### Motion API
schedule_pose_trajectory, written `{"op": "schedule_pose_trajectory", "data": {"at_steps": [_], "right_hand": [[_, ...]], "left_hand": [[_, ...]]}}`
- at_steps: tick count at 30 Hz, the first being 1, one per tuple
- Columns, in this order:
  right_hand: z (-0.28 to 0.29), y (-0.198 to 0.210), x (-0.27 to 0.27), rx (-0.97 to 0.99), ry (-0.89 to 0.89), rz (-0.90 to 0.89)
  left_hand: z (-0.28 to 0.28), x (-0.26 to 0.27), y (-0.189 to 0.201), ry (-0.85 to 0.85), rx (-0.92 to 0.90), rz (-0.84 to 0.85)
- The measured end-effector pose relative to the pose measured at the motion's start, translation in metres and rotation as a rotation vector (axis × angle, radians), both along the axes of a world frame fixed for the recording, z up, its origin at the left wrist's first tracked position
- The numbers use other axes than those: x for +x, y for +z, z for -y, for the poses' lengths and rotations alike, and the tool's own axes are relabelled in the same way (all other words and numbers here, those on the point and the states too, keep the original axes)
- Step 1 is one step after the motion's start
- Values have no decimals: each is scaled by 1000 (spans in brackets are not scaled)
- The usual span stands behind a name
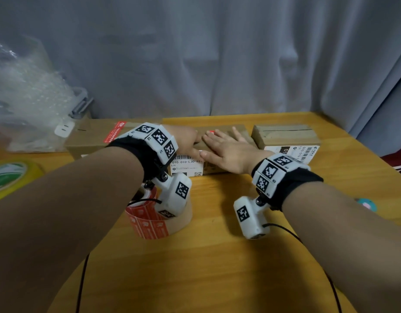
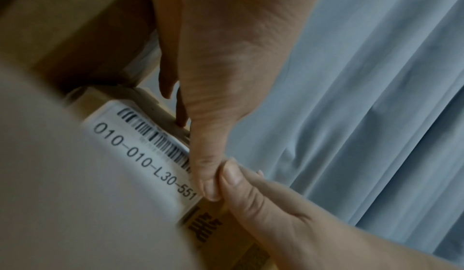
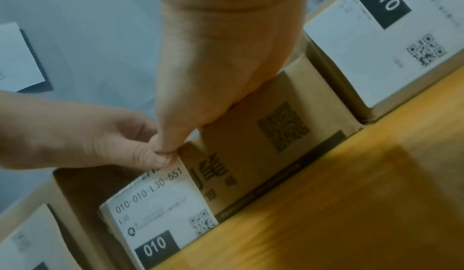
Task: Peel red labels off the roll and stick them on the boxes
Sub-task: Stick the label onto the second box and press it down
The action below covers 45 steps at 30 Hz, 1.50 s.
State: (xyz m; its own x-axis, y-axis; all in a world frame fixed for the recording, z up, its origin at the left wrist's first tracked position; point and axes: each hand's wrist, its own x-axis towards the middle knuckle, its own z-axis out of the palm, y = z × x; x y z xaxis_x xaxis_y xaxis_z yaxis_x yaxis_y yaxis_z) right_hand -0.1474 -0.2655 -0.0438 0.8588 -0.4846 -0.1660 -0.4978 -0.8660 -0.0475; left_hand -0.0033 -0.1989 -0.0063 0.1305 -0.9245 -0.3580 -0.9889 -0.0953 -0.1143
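Three cardboard boxes stand in a row at the back of the wooden table [image 1: 217, 256]. Both hands lie on top of the middle box [image 1: 239, 132] [image 3: 276, 135]. My right hand [image 1: 222, 146] [image 3: 220, 66] is flat with fingers spread over a red label [image 1: 211, 132], of which only a small part shows. My left hand [image 1: 188, 137] [image 2: 226, 66] rests on the box's left end, fingers straight and thumb down the front by the white shipping label [image 2: 140, 151]. The two thumbs touch. The left box [image 1: 89, 136] carries a red label [image 1: 115, 132]. The roll of red labels [image 1: 150, 222] stands under my left wrist.
The right box [image 1: 285, 134] [image 3: 376, 36] stands a small gap from the middle one. Bubble wrap [image 1: 25, 98] is piled at the back left, with a yellow-green tape roll [image 1: 7, 177] at the left edge. A grey curtain [image 1: 217, 53] hangs behind.
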Motion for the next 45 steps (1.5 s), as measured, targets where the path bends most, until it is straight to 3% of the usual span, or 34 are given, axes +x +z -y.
{"op": "schedule_pose_trajectory", "data": {"at_steps": [6, 13, 19, 25, 32, 38, 41, 45], "right_hand": [[12, 16, -4, -156, -33, -88], [21, 5, 5, 1, 35, -88], [30, 10, 6, -120, -48, -148], [14, -1, 12, -132, -64, -16], [2, 0, 3, -66, 92, 156], [-11, 9, -16, -63, 80, 182], [-20, 12, -22, -20, 19, 234], [-33, 17, -23, 88, -28, 433]], "left_hand": [[1, 2, 0, 1, 7, -16], [1, 0, 1, 11, 9, -19], [5, 2, 1, 30, 27, -6], [1, 10, 3, 36, 50, 46], [-5, 19, 3, 47, 54, 130], [-10, 2, 10, 81, 55, 237], [-22, -6, 22, 88, -28, 184], [-50, -5, 42, 109, -230, -17]]}}
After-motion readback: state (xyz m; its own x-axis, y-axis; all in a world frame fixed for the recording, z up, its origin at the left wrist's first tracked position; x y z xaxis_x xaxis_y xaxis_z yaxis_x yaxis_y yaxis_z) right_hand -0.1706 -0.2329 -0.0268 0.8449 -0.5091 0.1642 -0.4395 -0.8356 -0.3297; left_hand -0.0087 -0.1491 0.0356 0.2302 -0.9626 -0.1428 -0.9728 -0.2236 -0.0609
